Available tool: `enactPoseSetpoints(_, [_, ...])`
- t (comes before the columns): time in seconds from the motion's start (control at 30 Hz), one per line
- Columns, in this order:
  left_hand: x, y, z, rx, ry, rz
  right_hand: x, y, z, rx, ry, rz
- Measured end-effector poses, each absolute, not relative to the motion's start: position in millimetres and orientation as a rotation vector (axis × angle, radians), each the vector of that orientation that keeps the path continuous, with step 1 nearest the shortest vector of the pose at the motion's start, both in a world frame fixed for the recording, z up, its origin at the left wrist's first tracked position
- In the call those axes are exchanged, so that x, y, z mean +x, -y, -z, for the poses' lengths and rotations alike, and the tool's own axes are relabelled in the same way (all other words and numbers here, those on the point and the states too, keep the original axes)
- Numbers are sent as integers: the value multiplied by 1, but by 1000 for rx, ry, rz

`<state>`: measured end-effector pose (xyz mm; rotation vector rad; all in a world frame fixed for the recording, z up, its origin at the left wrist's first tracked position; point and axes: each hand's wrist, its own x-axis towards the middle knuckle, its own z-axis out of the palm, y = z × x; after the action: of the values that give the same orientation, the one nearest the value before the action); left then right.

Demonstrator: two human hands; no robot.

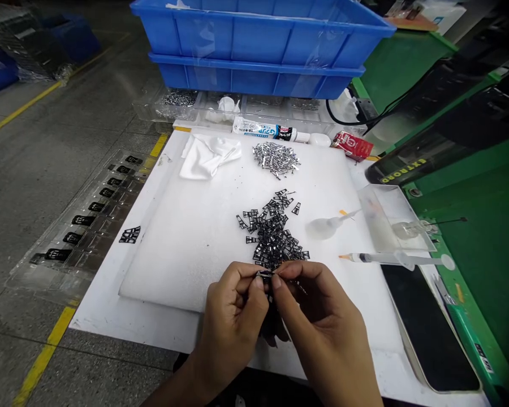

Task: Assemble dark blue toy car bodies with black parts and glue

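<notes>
Between the fingertips of my left hand [235, 319] is a small dark glossy part [264, 275], pinched by thumb and forefinger. My right hand [328, 316] is closed in a pinch at the right end of that same part; whether it also holds something tiny, I cannot make out. Just beyond my fingers lies a heap of small black framed parts [274, 234] on a white foam pad [186, 237]. Farther back on the pad is a pile of small shiny silver pieces [275, 158]. My fingers hide most of the held part.
A white cloth [210, 155], a glue tube [265, 129] and a red packet [352, 145] lie toward the back. Right are a dropper bottle [324, 227], a syringe [396, 258] and a phone [428, 328]. Blue bins [258, 45] stand behind; a clear tray [85, 226] is left.
</notes>
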<state>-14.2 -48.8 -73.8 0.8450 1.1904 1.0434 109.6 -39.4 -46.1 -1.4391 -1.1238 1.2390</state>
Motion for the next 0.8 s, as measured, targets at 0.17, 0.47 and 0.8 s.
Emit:
enactPoseSetpoints(0.17, [-15,41,64,807,-1119,-969,112,39,47,-1437,1155,-1161])
enactPoseSetpoints(0.47, [-17,30,60,778,-1001,-986,144,30,31,-1642,1515,-664])
enactPoseSetpoints(0.8, [-20,31,59,821,-1041,-944,163,-30,67,-1767,1558,-184])
